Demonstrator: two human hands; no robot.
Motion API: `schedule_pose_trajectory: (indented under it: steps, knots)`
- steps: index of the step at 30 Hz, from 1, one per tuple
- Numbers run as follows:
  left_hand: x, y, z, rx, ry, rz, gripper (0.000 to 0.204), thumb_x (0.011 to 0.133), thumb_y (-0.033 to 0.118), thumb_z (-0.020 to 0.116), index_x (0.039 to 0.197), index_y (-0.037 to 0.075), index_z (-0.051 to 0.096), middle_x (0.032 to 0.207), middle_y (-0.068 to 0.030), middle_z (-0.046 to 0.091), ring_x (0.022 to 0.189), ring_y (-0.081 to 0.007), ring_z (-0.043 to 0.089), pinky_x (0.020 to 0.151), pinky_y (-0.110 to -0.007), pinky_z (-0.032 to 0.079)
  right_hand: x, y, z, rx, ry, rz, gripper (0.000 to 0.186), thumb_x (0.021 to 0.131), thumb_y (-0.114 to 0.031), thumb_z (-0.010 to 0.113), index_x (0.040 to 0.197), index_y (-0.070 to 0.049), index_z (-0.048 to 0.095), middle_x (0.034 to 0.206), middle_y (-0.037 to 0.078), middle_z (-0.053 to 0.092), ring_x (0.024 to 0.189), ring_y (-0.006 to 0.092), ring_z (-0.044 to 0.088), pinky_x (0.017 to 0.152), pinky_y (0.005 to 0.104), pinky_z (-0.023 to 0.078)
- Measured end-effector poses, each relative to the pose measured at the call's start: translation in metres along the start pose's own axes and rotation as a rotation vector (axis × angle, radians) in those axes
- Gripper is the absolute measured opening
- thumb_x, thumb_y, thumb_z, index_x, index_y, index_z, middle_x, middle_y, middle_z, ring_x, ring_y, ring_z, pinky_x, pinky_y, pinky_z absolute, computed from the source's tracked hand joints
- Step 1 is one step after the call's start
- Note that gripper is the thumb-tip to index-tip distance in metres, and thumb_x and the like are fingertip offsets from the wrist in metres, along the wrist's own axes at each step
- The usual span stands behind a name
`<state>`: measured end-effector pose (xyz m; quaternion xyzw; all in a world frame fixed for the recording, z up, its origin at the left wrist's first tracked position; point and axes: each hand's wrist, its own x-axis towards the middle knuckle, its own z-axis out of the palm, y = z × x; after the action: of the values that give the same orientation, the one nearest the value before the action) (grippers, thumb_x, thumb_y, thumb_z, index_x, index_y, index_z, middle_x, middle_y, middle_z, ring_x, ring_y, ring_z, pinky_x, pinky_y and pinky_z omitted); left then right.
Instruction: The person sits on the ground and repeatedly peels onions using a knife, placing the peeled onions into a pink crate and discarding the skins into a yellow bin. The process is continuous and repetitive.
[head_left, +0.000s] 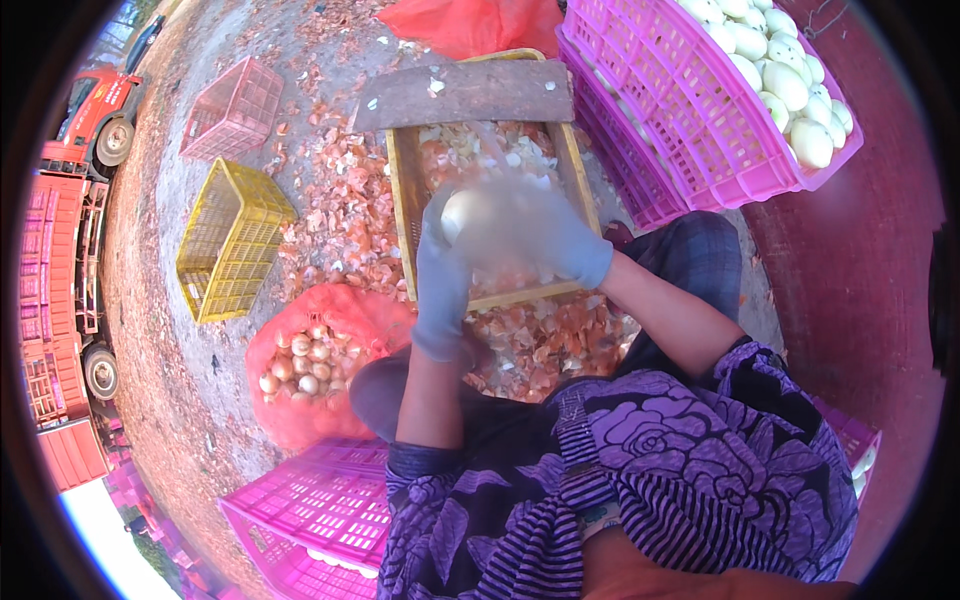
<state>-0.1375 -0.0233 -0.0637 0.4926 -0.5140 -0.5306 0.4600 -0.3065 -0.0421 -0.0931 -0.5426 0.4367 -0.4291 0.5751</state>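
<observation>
A pale, peeled onion (pixel 460 216) is in the grip of my left hand (pixel 440 285), which wears a grey glove. Close against it on the right is my right hand (pixel 575 245), gloved the same way. A hazy blur covers its fingers, so whether it holds a tool cannot be made out. Both hands are over a yellow crate (pixel 404 200) strewn with onion skins, and a worn wooden board (pixel 470 95) lies across its far end. At my left knee, an open red mesh sack (pixel 275 345) contains several unpeeled onions (pixel 312 365).
A pink crate (pixel 690 110) heaped with peeled onions (pixel 785 85) stands at the far right, beside a dark red wall (pixel 850 290). Yellow (pixel 235 240) and pale pink (pixel 232 108) crates lie to the left among loose skins. Another pink crate (pixel 320 500) sits near my left side. A red truck (pixel 70 290) is farther left.
</observation>
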Motion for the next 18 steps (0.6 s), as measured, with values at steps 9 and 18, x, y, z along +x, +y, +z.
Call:
schedule_pose_trajectory:
  steps: [9,18]
  knots:
    - [0.011,-0.004,-0.008,-0.770,0.021,-0.218,0.043,0.103,0.042,0.053,0.126,0.007,0.058,0.113,-0.0078,0.067,0.096,-0.0192,0.067,0.077,-0.032,0.056,0.017,0.066,-0.001,-0.573,0.005,-0.376,0.037,0.093,-0.022,0.067,0.128,-0.009,0.065,0.107,0.015,0.071,0.096,0.0234,0.069,0.085,0.0379,0.054]
    - [0.006,-0.004,-0.009,-0.607,0.027,-0.151,0.041,0.104,0.042,0.053,0.125,0.007,0.060,0.111,-0.0077,0.067,0.099,-0.0202,0.066,0.087,-0.036,0.055,-0.005,0.050,0.016,-0.761,0.018,-0.387,0.061,0.095,-0.021,0.058,0.151,-0.007,0.040,0.104,0.025,0.070,0.093,0.0388,0.071,0.081,0.0465,0.055]
